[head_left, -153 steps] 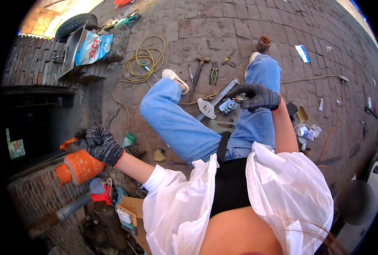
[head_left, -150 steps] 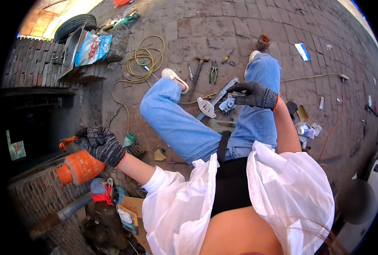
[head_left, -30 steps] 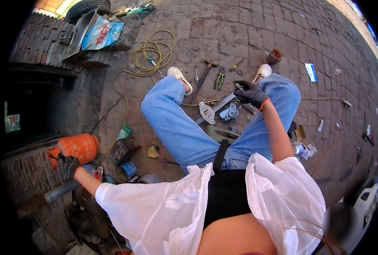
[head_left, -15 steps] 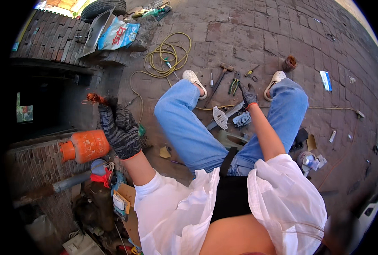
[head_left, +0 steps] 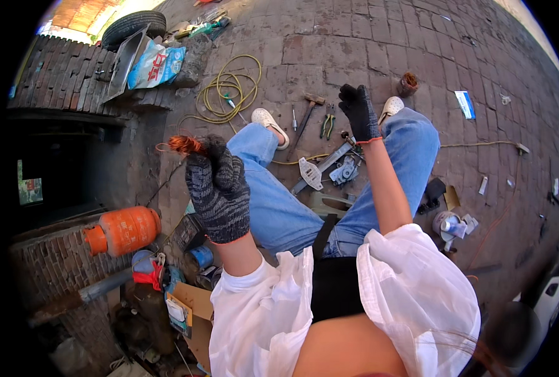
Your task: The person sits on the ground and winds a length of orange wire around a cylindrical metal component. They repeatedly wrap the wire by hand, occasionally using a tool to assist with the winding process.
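My left hand (head_left: 218, 195), in a dark grey knit glove, is closed on a bundle of copper wire (head_left: 185, 144) that sticks out past its fingertips. My right hand (head_left: 360, 114), gloved the same way, is raised in front of my right knee with its fingers stretched out and nothing seen in it. On the ground left of it lie green-handled pliers (head_left: 328, 124) and a hammer (head_left: 307, 119). A thin metal tool (head_left: 294, 118) rests beside the hammer. Below my right hand, between my legs, are a pale perforated metal plate (head_left: 311, 174) and a grey mechanical part (head_left: 345, 171).
A coiled yellow hose (head_left: 229, 91) lies ahead on the left. At left, an orange gas cylinder (head_left: 128, 230) rests on brickwork beside a dark opening. A rusty can (head_left: 408, 84) stands beyond my right foot. A cardboard box (head_left: 194, 308) and clutter sit low on the left.
My left hand has moved right, toward my left knee, still with the copper wire. My right hand has lifted away from beside the pliers and metal parts. The view has shifted slightly.
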Demonstrator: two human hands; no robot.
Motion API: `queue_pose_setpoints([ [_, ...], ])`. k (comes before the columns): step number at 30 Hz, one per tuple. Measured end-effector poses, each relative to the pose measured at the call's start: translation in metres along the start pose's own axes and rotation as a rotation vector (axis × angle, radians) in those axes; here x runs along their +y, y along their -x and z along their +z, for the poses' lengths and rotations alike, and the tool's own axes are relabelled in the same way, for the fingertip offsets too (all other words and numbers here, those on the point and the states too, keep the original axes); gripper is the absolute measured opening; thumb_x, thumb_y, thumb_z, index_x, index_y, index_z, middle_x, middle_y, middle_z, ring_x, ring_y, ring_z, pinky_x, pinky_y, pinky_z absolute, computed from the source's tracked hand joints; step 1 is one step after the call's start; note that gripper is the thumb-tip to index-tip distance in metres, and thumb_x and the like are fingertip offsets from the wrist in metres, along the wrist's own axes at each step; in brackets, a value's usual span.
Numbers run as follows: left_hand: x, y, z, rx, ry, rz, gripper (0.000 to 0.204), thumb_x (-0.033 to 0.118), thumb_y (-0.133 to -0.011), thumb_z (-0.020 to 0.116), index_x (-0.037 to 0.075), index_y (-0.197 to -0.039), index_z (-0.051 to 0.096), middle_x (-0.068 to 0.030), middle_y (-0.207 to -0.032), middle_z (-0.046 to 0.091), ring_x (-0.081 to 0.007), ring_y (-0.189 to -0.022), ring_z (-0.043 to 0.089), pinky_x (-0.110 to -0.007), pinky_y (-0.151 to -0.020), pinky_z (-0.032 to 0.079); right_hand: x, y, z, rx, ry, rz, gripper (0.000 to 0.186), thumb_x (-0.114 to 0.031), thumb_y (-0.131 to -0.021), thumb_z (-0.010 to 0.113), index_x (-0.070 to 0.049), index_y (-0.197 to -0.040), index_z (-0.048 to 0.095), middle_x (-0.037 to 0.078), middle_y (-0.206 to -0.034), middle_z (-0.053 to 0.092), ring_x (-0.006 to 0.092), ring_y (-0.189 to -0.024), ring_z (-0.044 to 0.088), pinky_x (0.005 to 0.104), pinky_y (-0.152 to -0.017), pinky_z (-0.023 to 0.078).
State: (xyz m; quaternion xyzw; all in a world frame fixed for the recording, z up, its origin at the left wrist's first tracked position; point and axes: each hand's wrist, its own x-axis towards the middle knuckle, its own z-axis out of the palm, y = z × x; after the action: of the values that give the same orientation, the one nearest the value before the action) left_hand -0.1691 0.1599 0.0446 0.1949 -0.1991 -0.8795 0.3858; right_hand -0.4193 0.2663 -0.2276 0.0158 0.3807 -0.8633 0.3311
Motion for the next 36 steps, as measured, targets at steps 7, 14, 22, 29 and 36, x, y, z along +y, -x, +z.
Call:
queue_pose_setpoints([
  [7,-0.012,-0.014,-0.062,-0.078,-0.125,-0.130,0.033,0.028,-0.095,0.047,0.000,-0.109,0.057,-0.0016,-0.054,0.043,-0.0082,-0.046,0.035,-0.021,-0.039,0.028,-0.089,0.118,0.125,-0.510,1.691,-0.178,0.036,-0.030,-0.083,0.059,0.002,-0.100,0.061,0.022,-0.095,0.062,0.0298,-0.091,0.061,0.0364,-0.080,0.047],
  [14,-0.004,-0.016,-0.075,-0.058,-0.146,-0.219,0.031,0.029,-0.093,0.050,0.001,-0.104,0.059,-0.0018,-0.061,0.047,-0.0073,-0.046,0.035,-0.021,-0.042,0.030,-0.127,0.232,0.256,-1.126,1.475,-0.641,0.024,-0.016,-0.074,0.056,0.001,-0.088,0.066,0.021,-0.077,0.064,0.0300,-0.076,0.064,0.0392,-0.068,0.051],
  [22,-0.021,-0.016,-0.081,0.080,-0.209,-0.143,0.032,0.032,-0.092,0.052,0.002,-0.100,0.061,0.0004,-0.054,0.043,-0.0069,-0.045,0.032,-0.021,-0.041,0.026,-0.121,0.239,0.279,-1.312,1.202,-0.707,0.025,-0.017,-0.076,0.057,0.001,-0.090,0.065,0.020,-0.080,0.064,0.0287,-0.078,0.064,0.0377,-0.070,0.051],
  [29,-0.028,-0.015,-0.068,0.146,-0.183,-0.158,0.030,0.030,-0.093,0.050,0.002,-0.100,0.060,-0.0009,-0.063,0.055,-0.0053,-0.044,0.031,-0.019,-0.038,0.023,-0.122,0.237,0.279,-1.326,1.156,-0.708,0.026,-0.018,-0.077,0.057,0.001,-0.093,0.064,0.019,-0.082,0.064,0.0275,-0.079,0.064,0.0363,-0.071,0.051],
  [36,-0.027,-0.015,-0.073,0.158,-0.137,-0.174,0.033,0.032,-0.092,0.051,0.002,-0.103,0.060,0.0009,-0.056,0.044,-0.0054,-0.045,0.031,-0.019,-0.040,0.025,-0.122,0.239,0.278,-1.335,1.167,-0.686,0.027,-0.019,-0.078,0.058,0.001,-0.096,0.063,0.018,-0.085,0.064,0.0263,-0.081,0.064,0.0350,-0.073,0.051],
])
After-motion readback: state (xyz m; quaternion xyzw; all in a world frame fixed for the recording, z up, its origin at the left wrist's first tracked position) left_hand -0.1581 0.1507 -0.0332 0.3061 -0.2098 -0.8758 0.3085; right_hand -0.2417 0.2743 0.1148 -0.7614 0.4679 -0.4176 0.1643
